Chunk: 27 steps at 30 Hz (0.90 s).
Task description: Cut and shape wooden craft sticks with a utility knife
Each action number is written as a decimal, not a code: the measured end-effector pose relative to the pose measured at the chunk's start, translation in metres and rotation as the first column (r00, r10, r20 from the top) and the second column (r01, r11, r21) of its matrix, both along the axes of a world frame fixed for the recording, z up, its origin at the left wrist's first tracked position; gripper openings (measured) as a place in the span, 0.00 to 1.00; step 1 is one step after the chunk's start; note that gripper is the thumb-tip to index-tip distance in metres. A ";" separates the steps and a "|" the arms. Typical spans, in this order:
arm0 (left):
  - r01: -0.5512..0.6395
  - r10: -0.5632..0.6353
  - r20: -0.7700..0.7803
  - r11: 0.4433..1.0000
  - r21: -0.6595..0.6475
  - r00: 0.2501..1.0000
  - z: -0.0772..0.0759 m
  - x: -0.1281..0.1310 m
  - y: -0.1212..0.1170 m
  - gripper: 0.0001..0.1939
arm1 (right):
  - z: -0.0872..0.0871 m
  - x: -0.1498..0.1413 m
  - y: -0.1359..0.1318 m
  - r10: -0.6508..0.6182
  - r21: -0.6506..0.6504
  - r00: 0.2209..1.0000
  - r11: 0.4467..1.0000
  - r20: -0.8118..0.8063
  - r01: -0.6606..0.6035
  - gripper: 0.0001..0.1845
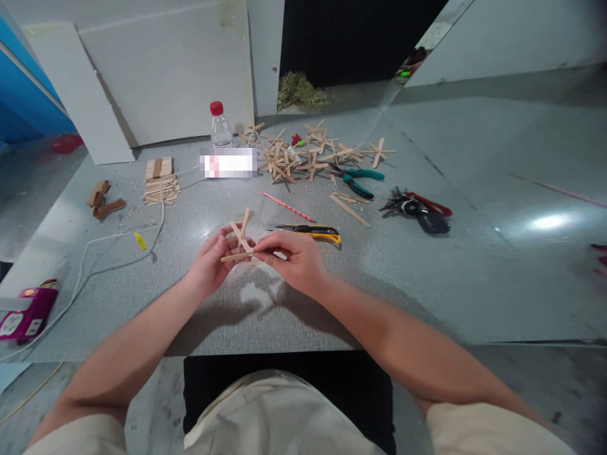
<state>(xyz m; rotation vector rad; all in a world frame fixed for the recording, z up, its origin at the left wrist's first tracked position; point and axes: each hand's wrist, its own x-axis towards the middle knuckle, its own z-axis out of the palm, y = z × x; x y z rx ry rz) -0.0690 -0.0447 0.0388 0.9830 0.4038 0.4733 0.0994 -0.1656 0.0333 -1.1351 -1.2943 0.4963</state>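
Between my two hands, above the near part of the table, are crossed wooden craft sticks (243, 240). My left hand (212, 258) is curled round their left side. From the right, my right hand (294, 256) pinches the sticks at finger and thumb. Whether the sticks are joined where they cross I cannot make out. Just behind my right hand lies a yellow and black utility knife (327, 234). A pink pencil (289, 206) rests behind the knife. A few loose craft sticks (349, 210) lie to the right.
A pile of crossed-stick pieces (284, 161) spreads at the back, near teal pliers (363, 180) and a red-capped bottle (220, 129). Bundled sticks (160, 180) stand left. A white cable (95, 240) crosses to a magenta power strip (35, 313). Keys (403, 203) lie right.
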 end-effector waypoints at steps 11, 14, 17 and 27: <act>-0.176 0.222 0.049 0.599 0.782 0.974 -0.004 -0.011 0.009 0.31 | -0.010 0.008 0.011 0.035 -0.177 0.948 0.980 -0.316 -0.095 0.10; -0.128 0.252 0.013 0.446 0.886 0.968 0.004 -0.013 0.002 0.14 | -0.010 0.008 0.012 0.042 -0.195 0.937 0.974 -0.348 -0.116 0.13; -0.163 0.308 0.057 0.330 0.930 0.950 0.005 -0.011 -0.002 0.08 | -0.010 0.003 0.013 0.058 -0.204 0.925 0.968 -0.376 -0.144 0.14; -0.159 0.277 0.066 0.332 0.930 0.959 0.007 -0.011 0.002 0.05 | -0.006 -0.002 0.009 0.115 -0.128 0.918 0.976 -0.378 -0.175 0.12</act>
